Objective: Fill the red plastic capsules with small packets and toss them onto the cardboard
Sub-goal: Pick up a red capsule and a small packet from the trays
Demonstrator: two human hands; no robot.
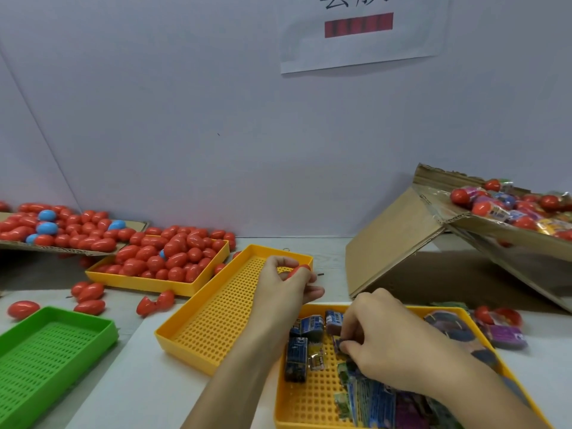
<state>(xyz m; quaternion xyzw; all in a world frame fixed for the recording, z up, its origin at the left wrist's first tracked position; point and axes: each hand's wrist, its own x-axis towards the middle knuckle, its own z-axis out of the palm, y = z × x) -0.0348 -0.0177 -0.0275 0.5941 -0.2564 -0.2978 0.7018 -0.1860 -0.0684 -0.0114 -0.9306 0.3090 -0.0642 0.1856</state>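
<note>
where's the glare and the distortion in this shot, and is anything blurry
Head view: glare sits on the clear film lining the tilted cardboard box at right, which casts a dark shadow beneath; wide-angle bending curves the wall seam at far left; the printed sign up top is soft and cut off; the right hand over the packets and the left hand look slightly smeared.

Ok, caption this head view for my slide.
Left hand holds a red capsule while right hand picks a small packet from the yellow tray.

My worktop [130, 351] carries three yellow trays [198, 332], a green tray [46, 345], loose red capsules [89, 292], a flat cardboard sheet [62, 249] and a tilted cardboard box [393, 239].
</note>
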